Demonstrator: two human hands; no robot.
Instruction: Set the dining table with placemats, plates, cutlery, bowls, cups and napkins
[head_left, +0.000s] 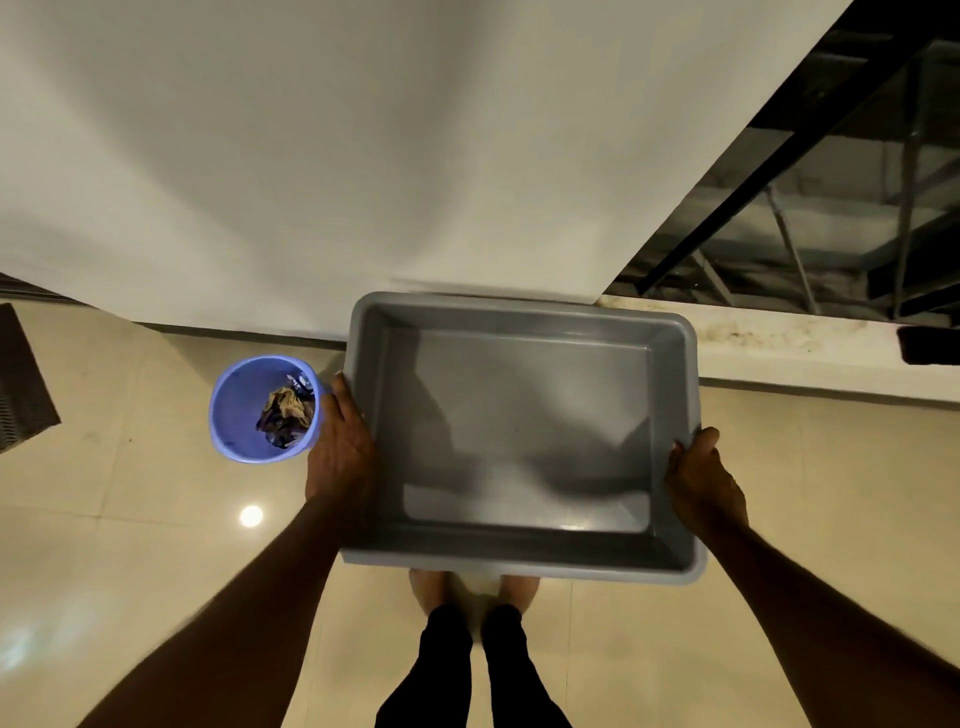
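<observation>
Can't see the fingers of the left hand (337, 447) or right hand (698, 473), they wrap under the grey tub's (519, 564) rim. The tub covers most of both feet (428, 587). The stuff in the purple bin (234, 410) is too crumpled and dark to identify. The floor grate (23, 384) is cut off at the left edge.

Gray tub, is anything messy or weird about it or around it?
Nothing is spilled or broken. The gray tub is empty, held level by the left hand and right hand. Only the blue bin on the floor holds crumpled rubbish.
</observation>
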